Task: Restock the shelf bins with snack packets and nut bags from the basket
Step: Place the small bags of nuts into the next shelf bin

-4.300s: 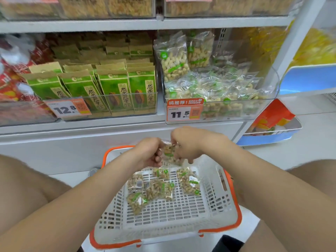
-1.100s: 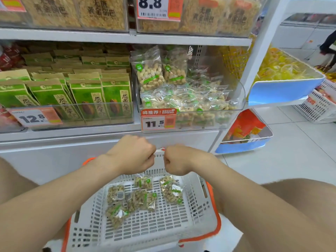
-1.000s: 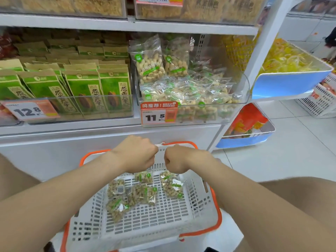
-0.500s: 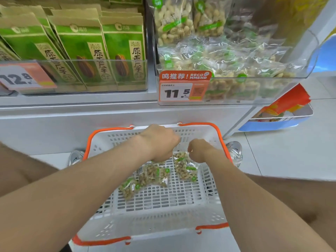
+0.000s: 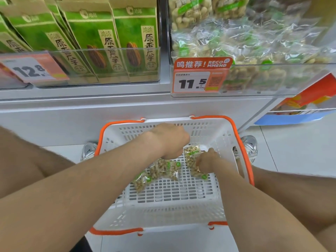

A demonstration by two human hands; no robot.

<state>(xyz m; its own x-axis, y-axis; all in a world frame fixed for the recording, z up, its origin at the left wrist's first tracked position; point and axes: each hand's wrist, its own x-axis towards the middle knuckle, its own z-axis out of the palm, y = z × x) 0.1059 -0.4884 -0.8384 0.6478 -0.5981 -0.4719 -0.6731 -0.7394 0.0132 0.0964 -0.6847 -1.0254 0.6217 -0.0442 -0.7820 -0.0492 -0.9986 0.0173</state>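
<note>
The white basket (image 5: 163, 215) with its orange rim sits on the floor closest in, and both forearms reach down into it. On its slatted bottom lie the loose bags (image 5: 163, 170) of nuts, a small overlapping cluster towards the left. One nut bag (image 5: 190, 157) lies apart on the right. The right hand (image 5: 206, 160) has its fingers curled onto that bag's right side and appears to pinch it. The left hand (image 5: 170, 140) hangs knuckles-up over the cluster with its fingers folded under and hidden, so whether it holds anything cannot be told.

These bags look light and limp: thin clear film, slippery and crinkly, with loose nuts shifting inside. A flat pinch on the middle would likely slide. The sealed top or bottom edge is the surer hold (several edges could be gathered at once).

Beyond, on the shelf, the clear bin (image 5: 272, 77) behind the 11.5 price tag (image 5: 195, 79) already holds matching bags. Just to its left stand the green packets (image 5: 134, 42).
</note>
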